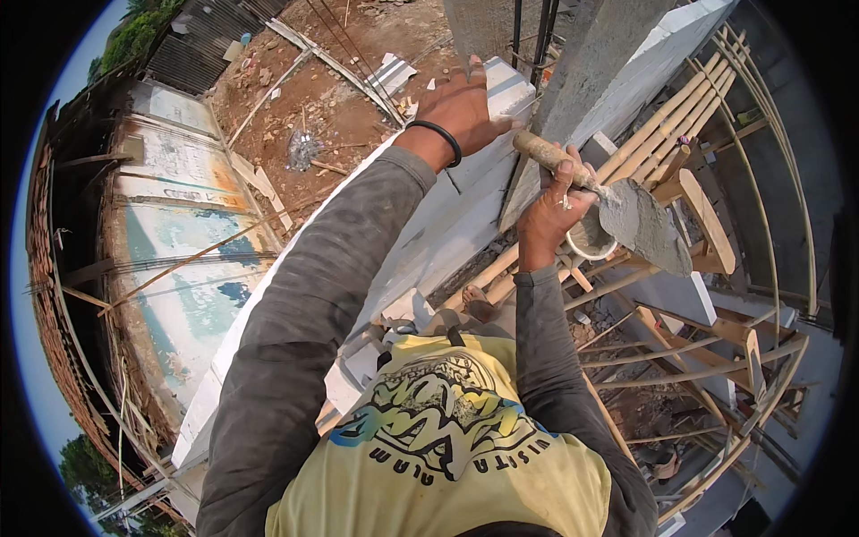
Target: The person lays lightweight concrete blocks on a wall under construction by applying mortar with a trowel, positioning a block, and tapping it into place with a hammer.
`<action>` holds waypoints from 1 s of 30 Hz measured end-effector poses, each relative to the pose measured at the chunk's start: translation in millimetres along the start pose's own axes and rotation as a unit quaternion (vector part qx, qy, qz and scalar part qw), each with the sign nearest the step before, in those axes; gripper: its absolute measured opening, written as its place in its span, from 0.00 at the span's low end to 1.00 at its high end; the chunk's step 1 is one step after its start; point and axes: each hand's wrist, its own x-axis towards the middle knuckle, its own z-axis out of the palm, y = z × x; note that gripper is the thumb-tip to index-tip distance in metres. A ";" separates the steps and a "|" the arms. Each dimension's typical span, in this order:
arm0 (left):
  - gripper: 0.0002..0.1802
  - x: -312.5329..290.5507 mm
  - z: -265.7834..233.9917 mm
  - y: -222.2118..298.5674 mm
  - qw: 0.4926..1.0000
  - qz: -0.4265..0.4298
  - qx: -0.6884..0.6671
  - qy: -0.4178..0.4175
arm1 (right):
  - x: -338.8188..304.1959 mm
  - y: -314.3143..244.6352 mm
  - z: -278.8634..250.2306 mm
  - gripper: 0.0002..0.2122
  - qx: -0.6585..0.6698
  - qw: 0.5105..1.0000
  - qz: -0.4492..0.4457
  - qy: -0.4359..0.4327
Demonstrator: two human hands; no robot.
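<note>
Inspecting the long white block wall (474,197), we find the left hand (456,115) over its far end, fingers spread, at a grey-streaked white block (510,85) near the upright grey concrete column (595,89). The right hand (555,215), right of the wall, has its fingers closed around a trowel (633,215) with a round wooden handle and a mortar-coated grey blade. We judge the blockwork partly complete: the wall stands and the block appears placed, while seating it and finishing its joints seem outstanding, with mortar yet on the blade. We cannot confirm whether the left palm bears on the block. The right hand partly covers a round white container (594,257), its support unclear; the grey left sleeve (331,259) hides some wall, and joints are hard to make out.
</note>
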 end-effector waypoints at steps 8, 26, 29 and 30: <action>0.52 -16.1 -16.6 -40.3 0.989 0.061 -0.111 -0.080 | 2.1 -57.3 -17.0 0.21 -0.130 0.987 -0.047 -0.083; 0.47 -62.5 -24.8 -80.2 0.987 0.002 -0.159 0.019 | 22.9 -103.3 -94.1 0.16 -0.299 0.952 0.041 -0.044; 0.43 -66.6 -43.9 -66.7 0.977 -0.011 -0.211 0.023 | 27.7 -75.7 -176.3 0.13 -0.374 0.923 0.096 0.007; 0.41 -66.9 -43.5 -64.9 0.982 -0.017 -0.190 0.019 | 28.3 -61.8 -200.7 0.12 -0.397 0.912 0.105 0.008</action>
